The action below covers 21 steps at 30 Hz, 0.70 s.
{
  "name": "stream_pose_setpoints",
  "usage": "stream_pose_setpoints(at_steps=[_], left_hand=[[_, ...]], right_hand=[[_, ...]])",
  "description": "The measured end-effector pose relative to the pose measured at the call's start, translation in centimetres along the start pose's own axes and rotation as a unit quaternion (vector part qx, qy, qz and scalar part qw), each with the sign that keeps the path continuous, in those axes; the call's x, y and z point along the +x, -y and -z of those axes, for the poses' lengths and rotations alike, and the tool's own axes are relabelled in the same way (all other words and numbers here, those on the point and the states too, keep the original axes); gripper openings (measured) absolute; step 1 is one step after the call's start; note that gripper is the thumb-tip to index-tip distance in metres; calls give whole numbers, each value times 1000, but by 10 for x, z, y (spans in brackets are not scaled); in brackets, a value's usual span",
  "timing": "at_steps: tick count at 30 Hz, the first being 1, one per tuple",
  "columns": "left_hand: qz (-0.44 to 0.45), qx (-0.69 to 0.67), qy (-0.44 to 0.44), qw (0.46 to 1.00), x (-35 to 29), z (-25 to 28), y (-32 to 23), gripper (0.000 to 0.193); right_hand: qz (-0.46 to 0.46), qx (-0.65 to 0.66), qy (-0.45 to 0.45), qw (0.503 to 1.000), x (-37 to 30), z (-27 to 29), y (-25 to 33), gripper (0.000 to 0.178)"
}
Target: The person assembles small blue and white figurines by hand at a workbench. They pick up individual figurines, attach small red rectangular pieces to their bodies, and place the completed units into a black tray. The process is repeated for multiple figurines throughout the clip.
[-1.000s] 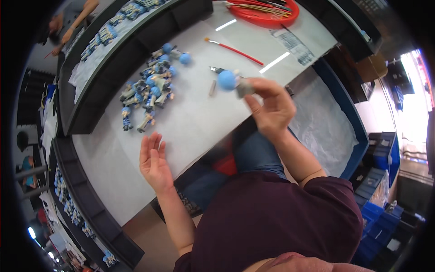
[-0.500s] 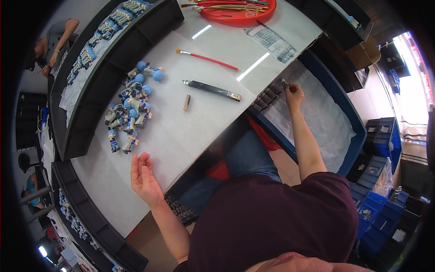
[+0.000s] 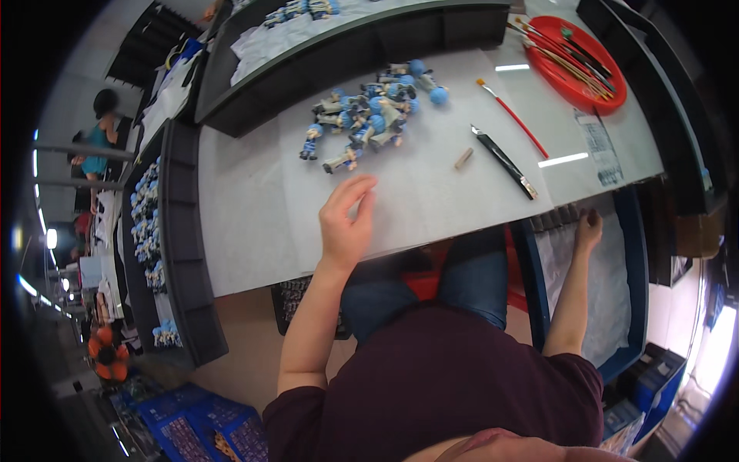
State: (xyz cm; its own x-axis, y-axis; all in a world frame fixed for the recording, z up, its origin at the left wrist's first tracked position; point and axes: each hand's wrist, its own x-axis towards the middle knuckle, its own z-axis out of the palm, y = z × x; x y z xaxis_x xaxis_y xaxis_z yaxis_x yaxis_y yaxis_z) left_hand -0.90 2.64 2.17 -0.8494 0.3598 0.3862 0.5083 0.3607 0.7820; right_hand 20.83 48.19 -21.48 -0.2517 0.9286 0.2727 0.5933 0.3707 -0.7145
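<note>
My left hand point(image 3: 348, 225) hovers over the near part of the white-covered table, fingers bent together and thumb apart, nothing in it. Just beyond lies a heap of small figurines point(image 3: 373, 112) with round light-blue heads and grey and blue bodies. At the right, my right hand point(image 3: 590, 228) reaches into a blue tray point(image 3: 637, 308) lined with white sheeting. Its fingers are closed; what they hold is hidden. Beside that hand, a row of small grey-brown pieces point(image 3: 553, 219) stands along the tray's far end.
On the table lie a black craft knife point(image 3: 504, 163), a short beige stick point(image 3: 463, 159) and a red-handled paintbrush point(image 3: 514, 119). A red dish point(image 3: 550, 35) holds several brushes. Dark trays point(image 3: 362, 58) border the far side; another dark tray point(image 3: 188, 254) with figurines stands left. A person point(image 3: 96, 158) is at far left.
My view has swung left, so the table appears rotated. My right hand stays at the tray's far end; the small figurine visible in its fingers before is now hidden. My left hand's fingers bend more.
</note>
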Motion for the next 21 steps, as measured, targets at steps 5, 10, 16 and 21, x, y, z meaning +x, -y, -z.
stream_pose_setpoints(at_steps=[5,10,16,21], left_hand=[[-165,243,-67,954,61,-11,-14,29],[-90,317,-114,937,111,-21,4,35],[24,68,-67,995,117,17,14,24],[-179,126,-106,970,45,37,6,23]], right_hand=[[16,287,-55,956,-14,42,90,25],[61,358,-53,930,-36,85,170,23],[124,420,-4,899,-67,96,234,20],[193,403,175,877,-111,73,288,17]])
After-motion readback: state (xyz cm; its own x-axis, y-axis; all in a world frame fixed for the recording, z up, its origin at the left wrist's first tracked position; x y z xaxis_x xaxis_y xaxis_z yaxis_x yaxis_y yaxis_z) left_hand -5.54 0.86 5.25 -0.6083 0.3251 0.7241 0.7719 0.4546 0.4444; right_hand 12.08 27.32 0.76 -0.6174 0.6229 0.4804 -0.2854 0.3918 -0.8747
